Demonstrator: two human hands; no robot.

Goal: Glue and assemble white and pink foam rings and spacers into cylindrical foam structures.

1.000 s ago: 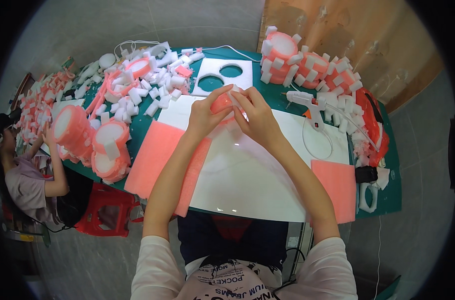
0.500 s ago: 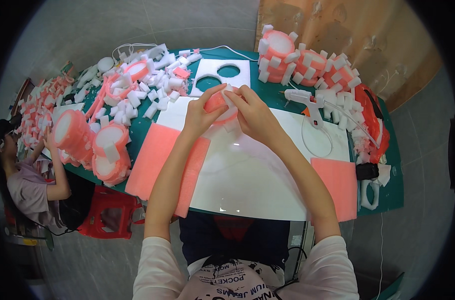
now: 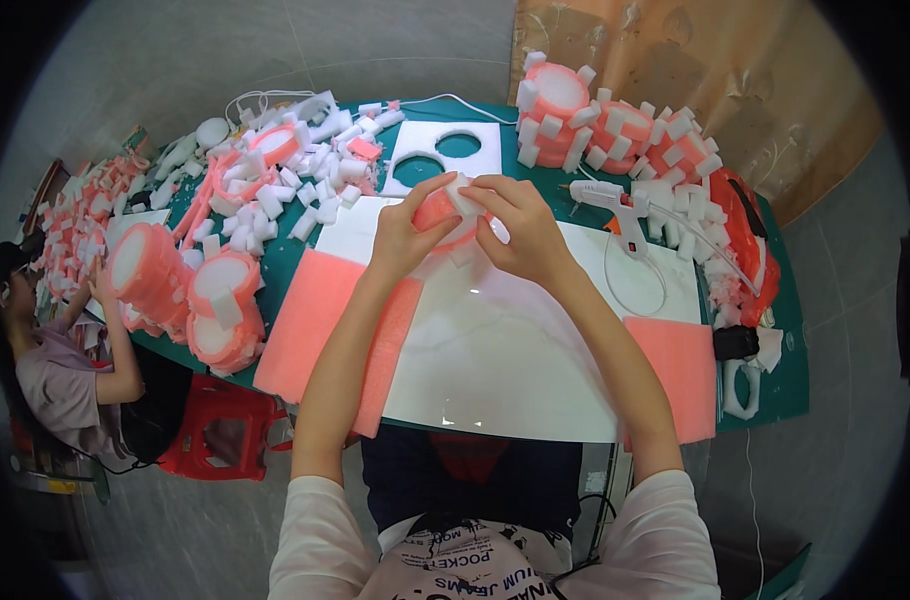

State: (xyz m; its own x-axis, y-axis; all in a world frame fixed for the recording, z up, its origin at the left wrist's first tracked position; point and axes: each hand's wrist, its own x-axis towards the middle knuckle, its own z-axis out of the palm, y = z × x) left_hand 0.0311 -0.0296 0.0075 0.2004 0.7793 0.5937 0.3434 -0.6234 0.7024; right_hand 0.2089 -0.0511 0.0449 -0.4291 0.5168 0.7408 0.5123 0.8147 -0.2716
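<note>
Between my hands, over the white board (image 3: 495,340), is a round pink foam piece (image 3: 434,209) with a small white foam block (image 3: 464,198) against its upper side. My left hand (image 3: 407,235) curls round the left side of the pink piece, thumb across its front. My right hand (image 3: 523,232) has its fingertips on the white block, with the thumb lower at the pink piece's right edge. My fingers and the block cover part of the round piece. A white glue gun (image 3: 607,196) lies right of my right hand.
Pink foam sheets (image 3: 310,320) flank the board. A white foam panel with two holes (image 3: 485,137) lies beyond my hands. Foam scraps (image 3: 325,190) pile up at left, near stacked pink-and-white rounds (image 3: 215,300); block-studded rounds (image 3: 555,100) stand far right. A co-worker (image 3: 75,370) sits at left.
My right hand's fingers have shifted and spread, with the thumb now lower. The white block shows more of its face against the pink piece. My left hand stays round the pink piece.
</note>
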